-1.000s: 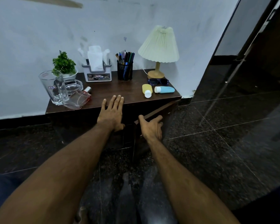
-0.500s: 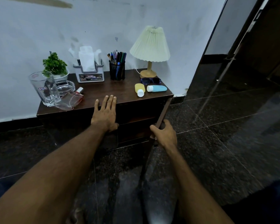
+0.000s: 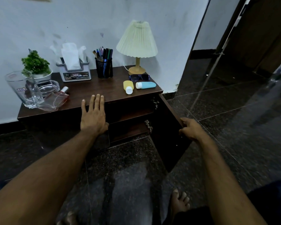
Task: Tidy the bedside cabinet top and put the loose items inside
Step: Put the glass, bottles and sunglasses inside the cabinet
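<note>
The bedside cabinet (image 3: 58,129) is low, dark brown wood, and stands against a white wall on a dark stone floor. Its one door (image 3: 167,135) on the right stands swung wide, showing one shelf (image 3: 133,115) inside and two metal hinges.

The left hand (image 3: 92,117) lies flat on the front edge of the surface (image 3: 102,88), fingers (image 3: 97,103) straight and close together, the little one slightly apart. The right hand (image 3: 190,129) grips the door's outer edge, fingers (image 3: 184,120) curled round it.

On the surface, counted:
- two small bottles lying on their sides near the right front corner, one yellow (image 3: 128,86), one blue (image 3: 147,85), both white-capped
- one pair of sunglasses (image 3: 139,77) just behind them
- one lamp (image 3: 137,41) with a pleated shade
- one black mesh pen holder (image 3: 104,69)
- one tissue box (image 3: 75,73)
- one potted plant (image 3: 36,64)
- one glass tumbler (image 3: 25,90), one glass ashtray (image 3: 49,86) and one flat perfume bottle (image 3: 55,99) at the left end.
</note>
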Demonstrator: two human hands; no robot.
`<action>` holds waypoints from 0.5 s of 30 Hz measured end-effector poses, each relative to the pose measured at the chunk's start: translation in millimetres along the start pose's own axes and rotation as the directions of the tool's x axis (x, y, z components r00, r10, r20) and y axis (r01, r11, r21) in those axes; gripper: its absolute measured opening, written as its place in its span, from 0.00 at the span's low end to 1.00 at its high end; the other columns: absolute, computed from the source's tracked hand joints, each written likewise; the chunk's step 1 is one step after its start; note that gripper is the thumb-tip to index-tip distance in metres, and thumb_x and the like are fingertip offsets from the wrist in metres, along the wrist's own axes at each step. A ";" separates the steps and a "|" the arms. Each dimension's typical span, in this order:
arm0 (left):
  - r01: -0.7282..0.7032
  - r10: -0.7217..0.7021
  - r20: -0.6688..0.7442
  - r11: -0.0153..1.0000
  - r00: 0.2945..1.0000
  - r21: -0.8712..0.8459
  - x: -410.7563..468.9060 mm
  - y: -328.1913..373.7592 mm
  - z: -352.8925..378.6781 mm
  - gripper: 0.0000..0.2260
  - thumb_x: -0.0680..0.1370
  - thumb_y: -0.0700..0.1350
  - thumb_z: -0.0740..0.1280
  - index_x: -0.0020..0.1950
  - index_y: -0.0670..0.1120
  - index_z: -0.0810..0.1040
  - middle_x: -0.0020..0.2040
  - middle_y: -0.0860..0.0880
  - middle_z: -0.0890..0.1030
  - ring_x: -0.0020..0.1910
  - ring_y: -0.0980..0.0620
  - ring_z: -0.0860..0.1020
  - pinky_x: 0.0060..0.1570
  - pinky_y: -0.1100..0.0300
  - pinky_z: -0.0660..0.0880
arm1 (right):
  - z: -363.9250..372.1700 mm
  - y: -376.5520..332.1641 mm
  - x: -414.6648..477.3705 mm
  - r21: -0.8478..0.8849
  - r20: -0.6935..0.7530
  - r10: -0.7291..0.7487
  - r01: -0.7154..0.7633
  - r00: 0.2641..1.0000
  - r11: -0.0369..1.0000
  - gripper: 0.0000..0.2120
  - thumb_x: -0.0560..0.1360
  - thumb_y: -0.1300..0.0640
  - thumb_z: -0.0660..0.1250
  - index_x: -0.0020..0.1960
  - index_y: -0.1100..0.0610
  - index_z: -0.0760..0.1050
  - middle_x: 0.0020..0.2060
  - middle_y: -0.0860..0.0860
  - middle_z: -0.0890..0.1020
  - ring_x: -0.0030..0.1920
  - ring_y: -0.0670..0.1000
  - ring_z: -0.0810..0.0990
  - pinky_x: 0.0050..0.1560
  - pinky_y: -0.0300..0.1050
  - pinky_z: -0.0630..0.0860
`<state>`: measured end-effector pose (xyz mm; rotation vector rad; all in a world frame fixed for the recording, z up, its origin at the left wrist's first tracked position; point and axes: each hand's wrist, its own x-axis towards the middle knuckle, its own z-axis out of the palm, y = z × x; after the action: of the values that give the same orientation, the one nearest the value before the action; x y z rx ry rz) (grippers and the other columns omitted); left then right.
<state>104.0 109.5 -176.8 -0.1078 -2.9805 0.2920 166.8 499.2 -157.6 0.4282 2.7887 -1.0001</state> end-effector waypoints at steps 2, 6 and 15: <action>0.003 -0.003 -0.019 1.000 1.000 0.003 -0.1 -0.4 1.3 0.54 0.76 0.62 0.69 0.83 0.41 0.36 0.85 0.43 0.41 0.84 0.44 0.39 0.80 0.35 0.42 | -5.6 0.8 6.3 -0.020 -0.021 0.021 -0.021 1.000 1.000 0.25 0.65 0.69 0.68 0.58 0.50 0.82 0.51 0.55 0.87 0.51 0.57 0.86 0.56 0.59 0.82; 0.010 -0.010 -0.032 1.000 0.999 0.005 -0.7 0.2 2.5 0.53 0.76 0.62 0.69 0.83 0.41 0.36 0.85 0.43 0.41 0.84 0.44 0.39 0.80 0.36 0.42 | -10.4 2.1 6.6 -0.025 -0.126 0.086 -0.090 0.988 0.996 0.32 0.68 0.72 0.68 0.70 0.52 0.77 0.60 0.56 0.84 0.61 0.58 0.82 0.64 0.55 0.78; 0.003 -0.004 -0.088 1.000 0.996 -0.013 -0.9 0.2 6.5 0.52 0.74 0.59 0.71 0.84 0.41 0.41 0.85 0.43 0.45 0.84 0.44 0.42 0.80 0.36 0.43 | -26.5 19.5 23.6 0.046 -0.023 0.059 -0.058 0.998 0.997 0.36 0.67 0.78 0.67 0.71 0.54 0.76 0.59 0.53 0.84 0.58 0.53 0.81 0.60 0.48 0.77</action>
<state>104.0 108.5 -183.3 -0.1139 -2.8956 0.2604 149.4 535.6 -154.4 0.5280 2.7624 -1.0535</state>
